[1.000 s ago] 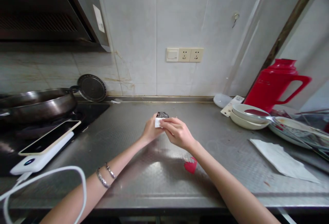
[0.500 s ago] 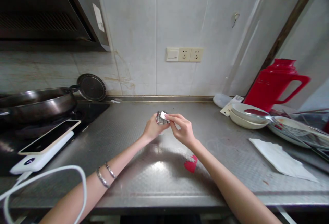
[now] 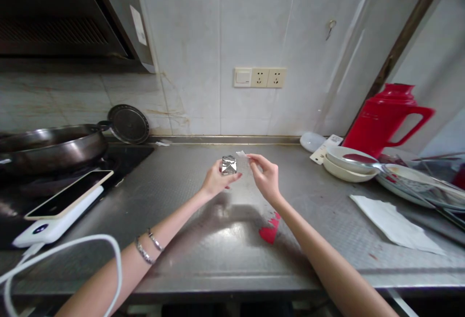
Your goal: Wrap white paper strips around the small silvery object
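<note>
My left hand [image 3: 215,180] is closed around a small pack with a shiny silver foil face [image 3: 228,166], held just above the steel counter. A whitish scrap of foil or paper [image 3: 241,154] is pinched between the thumb and fingers of my right hand [image 3: 266,175], a little to the right of the pack and apart from it. What kind of pack it is, I cannot make out. Below my right wrist, a torn red patch [image 3: 269,234] shows on the counter.
A phone [image 3: 70,196] rests on a white power bank [image 3: 54,224] with a looping white cable. Behind them stands a pan [image 3: 54,147]. To the right are a white napkin [image 3: 394,225], stacked bowls [image 3: 347,170] and a red thermos jug [image 3: 379,120].
My right hand has drawn away to the right from the pack, taking the pale scrap with it. More of the foil face now shows. My left hand stays nearly in place.
</note>
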Demonstrator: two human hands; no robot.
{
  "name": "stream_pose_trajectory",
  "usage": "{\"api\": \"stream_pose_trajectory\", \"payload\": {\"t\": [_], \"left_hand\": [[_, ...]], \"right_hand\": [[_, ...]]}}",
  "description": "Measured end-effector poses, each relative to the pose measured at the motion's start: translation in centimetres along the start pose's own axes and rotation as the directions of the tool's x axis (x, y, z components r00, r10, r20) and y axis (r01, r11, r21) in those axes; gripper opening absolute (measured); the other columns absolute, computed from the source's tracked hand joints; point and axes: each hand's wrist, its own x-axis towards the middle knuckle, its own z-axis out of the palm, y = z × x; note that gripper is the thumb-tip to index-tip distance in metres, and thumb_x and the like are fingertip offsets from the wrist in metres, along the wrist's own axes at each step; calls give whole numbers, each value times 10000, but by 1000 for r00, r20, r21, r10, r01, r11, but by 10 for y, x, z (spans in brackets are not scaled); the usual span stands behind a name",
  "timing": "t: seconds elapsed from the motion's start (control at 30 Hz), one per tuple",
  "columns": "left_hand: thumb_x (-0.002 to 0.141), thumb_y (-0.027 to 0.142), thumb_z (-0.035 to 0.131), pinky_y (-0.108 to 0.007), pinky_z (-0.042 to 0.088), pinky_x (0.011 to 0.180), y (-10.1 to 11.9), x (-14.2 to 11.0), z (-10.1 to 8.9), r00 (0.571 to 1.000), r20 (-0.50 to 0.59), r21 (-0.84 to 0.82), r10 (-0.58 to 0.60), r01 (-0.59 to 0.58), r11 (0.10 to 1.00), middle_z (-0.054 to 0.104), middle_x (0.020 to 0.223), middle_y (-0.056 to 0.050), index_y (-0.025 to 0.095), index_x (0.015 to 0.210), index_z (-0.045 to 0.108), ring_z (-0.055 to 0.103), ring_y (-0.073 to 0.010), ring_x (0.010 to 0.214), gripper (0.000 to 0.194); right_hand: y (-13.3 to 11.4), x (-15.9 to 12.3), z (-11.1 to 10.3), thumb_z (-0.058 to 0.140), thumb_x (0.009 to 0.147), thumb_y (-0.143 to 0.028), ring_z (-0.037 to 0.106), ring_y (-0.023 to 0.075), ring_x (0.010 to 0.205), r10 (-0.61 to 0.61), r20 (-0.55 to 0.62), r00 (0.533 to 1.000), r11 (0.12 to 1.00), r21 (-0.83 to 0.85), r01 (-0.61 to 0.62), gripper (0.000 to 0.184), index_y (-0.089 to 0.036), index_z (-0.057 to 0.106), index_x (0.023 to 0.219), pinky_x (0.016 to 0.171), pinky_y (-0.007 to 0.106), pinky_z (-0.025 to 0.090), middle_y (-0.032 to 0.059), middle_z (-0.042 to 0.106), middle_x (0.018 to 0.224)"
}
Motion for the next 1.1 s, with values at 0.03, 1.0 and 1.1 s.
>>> {"api": "stream_pose_trajectory", "payload": {"t": [0.03,1.0,1.1], "left_hand": [[586,413,818,-202,520,411,2,-1,1,1000,18,-20,-12,12,1000,641,850,-41,138,1118,552,611,-145,670,656],[442,280,902,-437,436,1011,-6,4,-6,937,195,8,290,-297,955,502,1361,-190,200,1465,165,546,-298,1203,1263],[509,302,875,-430,434,1011,-8,3,-4,946,104,113,308,-319,941,579,1269,-161,183,1411,242,579,-285,1160,1108]], "right_hand": [[3,1,1,499,856,-233,693,203,830,25,40,999,999,22,-26,222,-197,709,919,790,328,532,53,743,887],[5,1,12,754,671,-301,693,210,920,295,466,834,798,359,-484,564,-177,560,1186,843,361,558,81,708,1071],[-1,1,12,782,648,-314,690,209,934,285,495,821,787,368,-495,591,-185,575,1187,838,344,563,73,710,1079]]}}
